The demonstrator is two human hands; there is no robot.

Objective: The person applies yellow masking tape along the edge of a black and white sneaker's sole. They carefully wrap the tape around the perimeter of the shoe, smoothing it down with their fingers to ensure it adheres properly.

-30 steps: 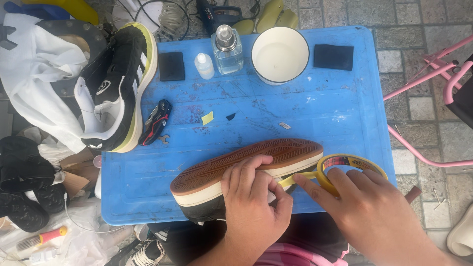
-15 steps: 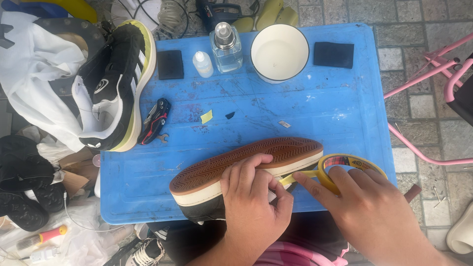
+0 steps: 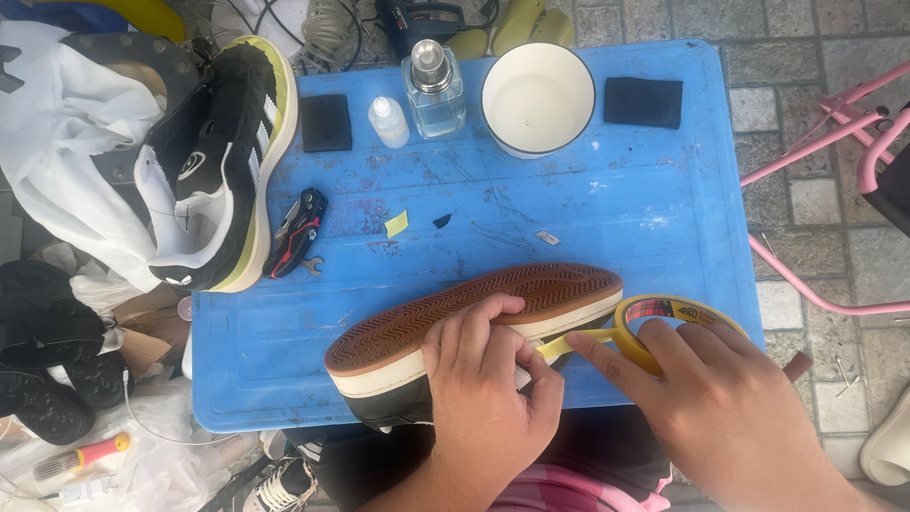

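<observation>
A dark shoe with a cream sidewall and brown ridged sole (image 3: 474, 313) lies on its side at the near edge of the blue plastic table (image 3: 645, 199), sole facing away from me. My left hand (image 3: 488, 389) clamps over its side, thumb pressing a strip of yellow tape against the sidewall. My right hand (image 3: 701, 393) holds a roll of yellow masking tape (image 3: 673, 313) just right of the shoe, with the tape stretched from roll to shoe.
A black and yellow sneaker (image 3: 223, 171) lies at the table's left edge beside a black and red multitool (image 3: 296, 232). At the back stand a white bowl (image 3: 537, 95), a clear bottle (image 3: 434, 90), a small white bottle (image 3: 387, 120) and two black pads (image 3: 643, 101). Pink frame (image 3: 834, 142) at right.
</observation>
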